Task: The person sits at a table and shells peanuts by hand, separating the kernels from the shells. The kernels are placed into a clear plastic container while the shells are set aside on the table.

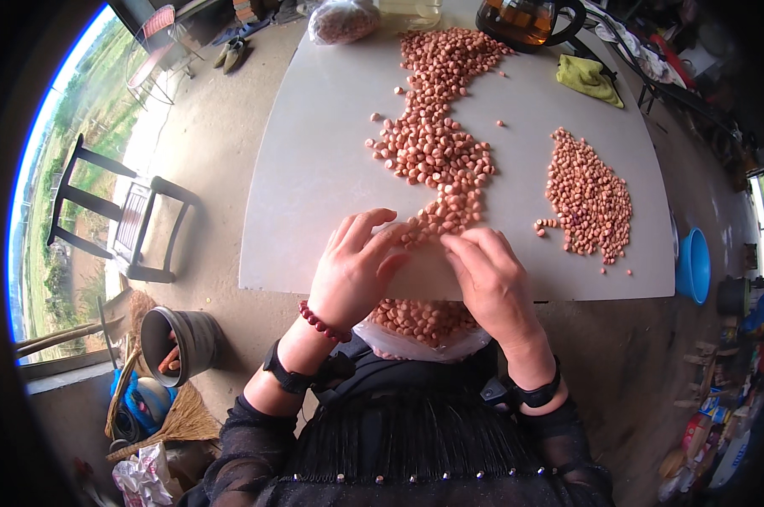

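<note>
A long trail of shelled peanuts (429,142) runs down the middle of a pale tabletop (318,158) towards me. At its near end, my left hand (356,266) rests with curved, parted fingers, its fingertips beside the kernels. Facing it across the same end, my right hand (493,272) has thumb and forefinger pinched together at the peanuts; whether a kernel is between them is hidden. Below the table edge, between my forearms, a white plastic bag (414,345) full of peanuts sits at my lap. A separate heap of smaller kernels (588,196) lies on the right.
At the far edge stand a tied plastic bag (344,22) and a glass jug of amber liquid (521,22). A yellow-green cloth (588,79) lies at the right. On the floor are a wooden chair (128,222), a bucket (182,345), a straw broom (185,412) and a blue basin (694,266).
</note>
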The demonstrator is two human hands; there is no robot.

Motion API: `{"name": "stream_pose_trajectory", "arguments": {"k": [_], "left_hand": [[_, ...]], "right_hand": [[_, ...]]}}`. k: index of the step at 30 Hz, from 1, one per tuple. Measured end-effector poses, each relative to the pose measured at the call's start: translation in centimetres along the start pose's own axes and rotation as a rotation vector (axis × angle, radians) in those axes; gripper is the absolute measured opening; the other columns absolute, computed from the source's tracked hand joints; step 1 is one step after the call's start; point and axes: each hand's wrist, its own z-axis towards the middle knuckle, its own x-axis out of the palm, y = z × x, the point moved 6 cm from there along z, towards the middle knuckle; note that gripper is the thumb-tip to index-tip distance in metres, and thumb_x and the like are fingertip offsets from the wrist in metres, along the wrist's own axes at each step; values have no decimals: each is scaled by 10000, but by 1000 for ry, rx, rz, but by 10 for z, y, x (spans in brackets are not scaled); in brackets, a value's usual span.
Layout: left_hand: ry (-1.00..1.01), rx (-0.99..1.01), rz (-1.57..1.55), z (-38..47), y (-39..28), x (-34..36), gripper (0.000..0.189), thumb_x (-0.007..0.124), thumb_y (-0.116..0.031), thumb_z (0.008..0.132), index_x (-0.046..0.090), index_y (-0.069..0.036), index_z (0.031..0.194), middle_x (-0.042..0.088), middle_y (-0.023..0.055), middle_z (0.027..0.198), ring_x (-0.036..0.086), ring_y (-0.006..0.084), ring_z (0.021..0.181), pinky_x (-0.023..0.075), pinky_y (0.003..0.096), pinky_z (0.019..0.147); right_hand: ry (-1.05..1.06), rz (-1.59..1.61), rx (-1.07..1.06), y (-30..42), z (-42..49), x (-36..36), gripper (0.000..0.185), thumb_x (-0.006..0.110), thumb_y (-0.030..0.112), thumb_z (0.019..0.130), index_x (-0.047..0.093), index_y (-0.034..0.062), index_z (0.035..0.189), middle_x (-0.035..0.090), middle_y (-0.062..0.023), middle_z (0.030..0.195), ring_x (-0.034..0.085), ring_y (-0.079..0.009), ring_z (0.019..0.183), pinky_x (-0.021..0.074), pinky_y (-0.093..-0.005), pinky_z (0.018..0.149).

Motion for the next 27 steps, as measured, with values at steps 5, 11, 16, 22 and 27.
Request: {"name": "stream_pose_trajectory", "arguments": {"k": [5,11,16,22,27], "left_hand": [[-20,8,7,0,7,-1,256,783,-22,822,741,-71,1070,691,125,1185,673,338,1069,579,419,905],[-68,-33,-2,-3,11,-11,192,790,-43,836,743,-75,1019,699,117,1154,674,329,1042,573,417,889],[-24,32,-19,-1,-2,-2,222,810,-78,814,746,-99,1026,695,84,1167,659,305,1063,556,417,906],[27,69,0,-2,-6,5,207,806,-101,816,768,-120,1018,692,78,1171,638,301,1107,517,434,962],[-22,33,61,-2,1,3,182,798,-115,825,726,-109,991,671,77,1192,626,305,1115,513,435,944]], "right_hand": [[13,-21,-102,17,4,13,305,670,-63,854,727,22,1141,653,-94,1050,662,-279,963,573,-390,804],[-64,-7,-108,14,17,9,257,632,24,879,728,19,1118,664,-74,991,670,-257,933,564,-377,841],[43,-32,-91,9,19,12,179,667,17,889,740,58,1047,626,-59,957,646,-257,916,561,-382,820],[84,50,-31,4,23,7,192,659,43,892,741,66,1064,626,-61,995,627,-258,964,539,-389,875],[80,-105,-137,7,35,18,274,634,89,908,733,65,1162,613,-108,1339,543,-305,1280,437,-435,1075]]}}
